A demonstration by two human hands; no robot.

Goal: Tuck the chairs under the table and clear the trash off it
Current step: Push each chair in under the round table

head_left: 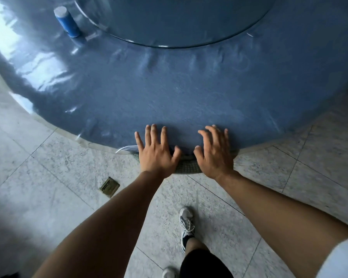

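A big round table under a blue cloth and clear plastic film fills the upper view. At its near edge only the green checked top of a chair back shows; the rest of the chair is hidden beneath the table. My left hand and my right hand lie on either side of that chair back, fingers spread and reaching onto the table's rim, holding nothing. A blue cylindrical container with a pale lid stands on the table at the far left.
A glass turntable sits in the table's middle. The floor is pale stone tile with a brass floor socket at the left. My foot in a white sneaker stands behind the chair.
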